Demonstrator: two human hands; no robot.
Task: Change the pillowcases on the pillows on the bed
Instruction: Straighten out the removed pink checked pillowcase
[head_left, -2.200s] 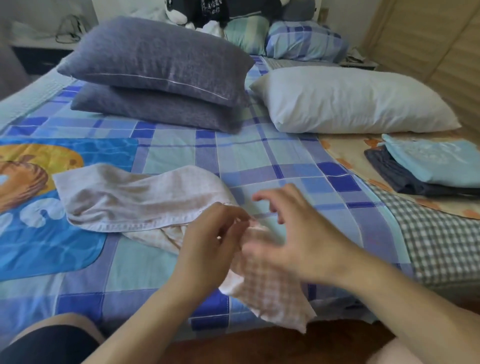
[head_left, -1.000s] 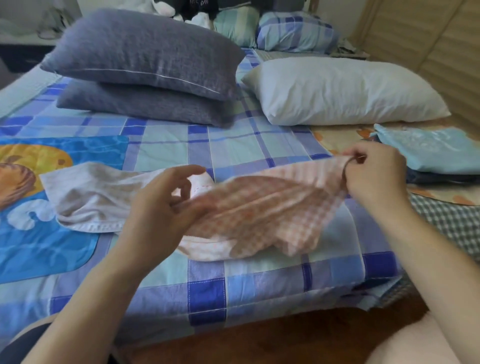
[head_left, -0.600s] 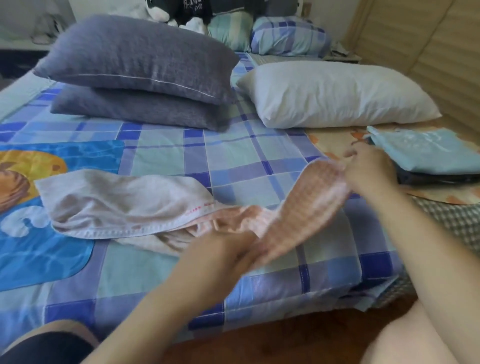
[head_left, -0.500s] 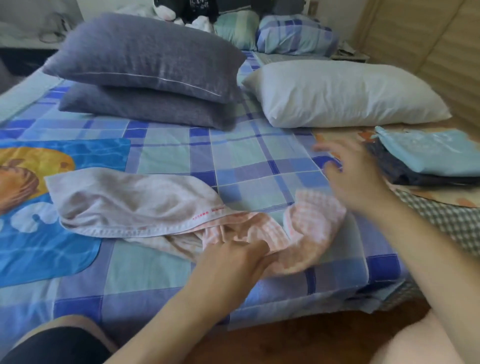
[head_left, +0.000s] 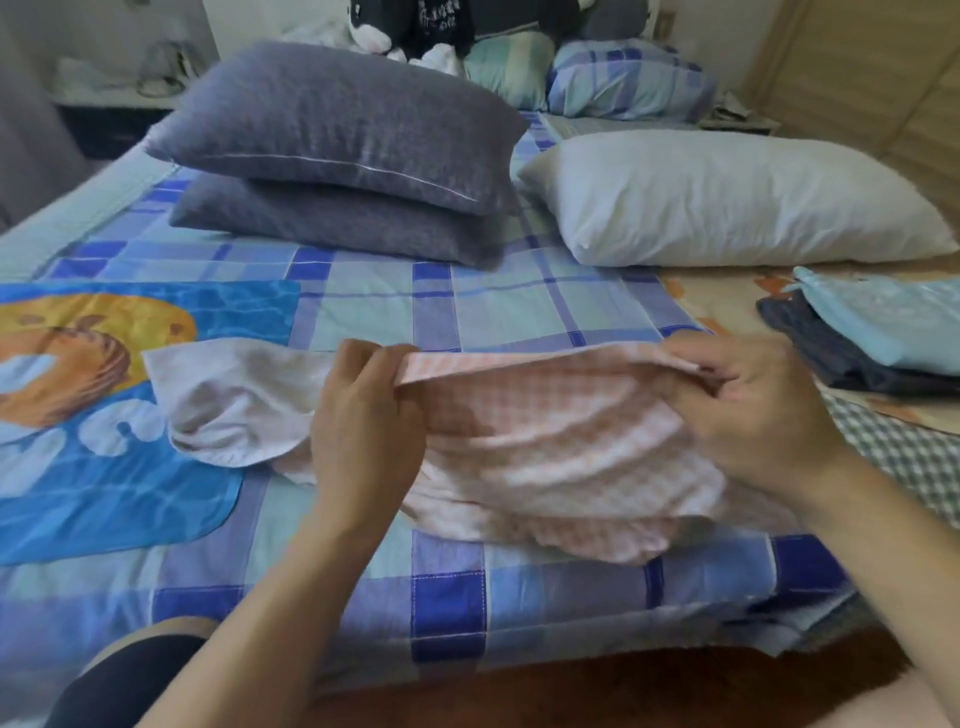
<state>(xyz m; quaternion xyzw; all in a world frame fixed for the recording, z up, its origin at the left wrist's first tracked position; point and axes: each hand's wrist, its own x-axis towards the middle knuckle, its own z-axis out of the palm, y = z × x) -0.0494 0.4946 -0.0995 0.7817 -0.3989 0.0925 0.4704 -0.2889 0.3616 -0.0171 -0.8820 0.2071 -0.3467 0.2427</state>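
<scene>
Left hand (head_left: 363, 426): fingers pinching the pink checked pillowcase (head_left: 545, 447) hem.
Right hand (head_left: 753, 410): fingers gripping its opposite edge, over the bed (head_left: 467, 312).

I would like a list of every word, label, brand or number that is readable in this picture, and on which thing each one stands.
Nothing can be read with certainty.
White print on the black plush toy at the head of the bed: too blurred to read.
Pale shapes, perhaps letters, on the cartoon blanket: partly covered, not readable.
Faint pattern on the folded light-blue cloth: too faint to read.
</scene>
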